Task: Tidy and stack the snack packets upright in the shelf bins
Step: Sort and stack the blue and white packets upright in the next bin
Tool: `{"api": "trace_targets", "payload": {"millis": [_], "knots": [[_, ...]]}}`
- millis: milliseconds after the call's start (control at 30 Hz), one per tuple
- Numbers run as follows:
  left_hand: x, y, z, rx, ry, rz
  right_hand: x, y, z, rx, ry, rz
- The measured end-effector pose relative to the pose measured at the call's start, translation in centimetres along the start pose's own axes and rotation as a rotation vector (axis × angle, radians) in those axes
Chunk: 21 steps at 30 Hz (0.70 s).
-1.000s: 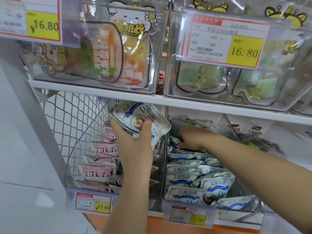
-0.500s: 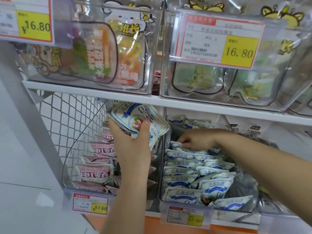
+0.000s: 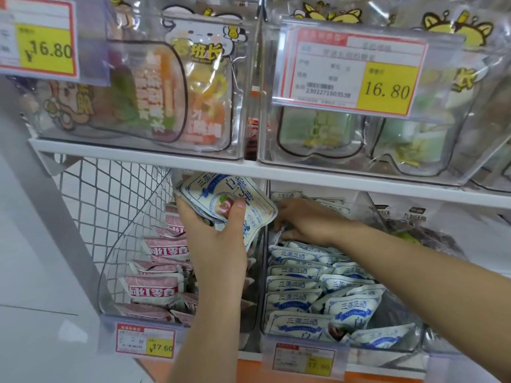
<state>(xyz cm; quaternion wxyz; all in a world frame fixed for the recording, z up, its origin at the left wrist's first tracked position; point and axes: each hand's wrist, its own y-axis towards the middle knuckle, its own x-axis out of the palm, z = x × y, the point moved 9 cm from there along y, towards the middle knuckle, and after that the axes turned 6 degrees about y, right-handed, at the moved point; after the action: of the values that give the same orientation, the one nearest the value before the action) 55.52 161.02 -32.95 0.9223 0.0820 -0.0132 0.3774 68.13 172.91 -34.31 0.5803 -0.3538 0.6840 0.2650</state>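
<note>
My left hand [image 3: 214, 239] grips a bunch of white-and-blue snack packets [image 3: 221, 201], held up just under the white shelf board in front of the left bin. My right hand [image 3: 305, 219] reaches into the back of the clear middle bin [image 3: 387, 342], its fingers closed around a small packet edge there. Rows of the same white-and-blue packets [image 3: 298, 283] stand in that bin, with a few lying tilted at the front right. The clear left bin [image 3: 110, 272] holds pink packets [image 3: 154, 290].
The white shelf board [image 3: 359, 181] hangs close above both hands. Clear bins with bagged sweets [image 3: 171, 92] sit on it, with price tags [image 3: 351, 70] in front. White wire mesh [image 3: 91, 200] closes the left side. A bin with dark packets [image 3: 420, 233] stands at right.
My right hand has slid leftward and forward in the middle bin, and more packet rows show behind it. My left hand has kept its bunch of packets in the same spot.
</note>
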Motion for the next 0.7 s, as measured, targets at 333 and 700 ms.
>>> {"api": "trace_targets", "payload": {"millis": [333,700], "knots": [[-0.3,-0.2,0.6,0.001,-0.031,0.001,-1.1,-2.8,0.2,-0.029,-0.088,0.028],[-0.4,0.1,0.3,-0.006,-0.04,0.004,-0.4,-3.7,1.4,0.07,0.082,-0.015]]}}
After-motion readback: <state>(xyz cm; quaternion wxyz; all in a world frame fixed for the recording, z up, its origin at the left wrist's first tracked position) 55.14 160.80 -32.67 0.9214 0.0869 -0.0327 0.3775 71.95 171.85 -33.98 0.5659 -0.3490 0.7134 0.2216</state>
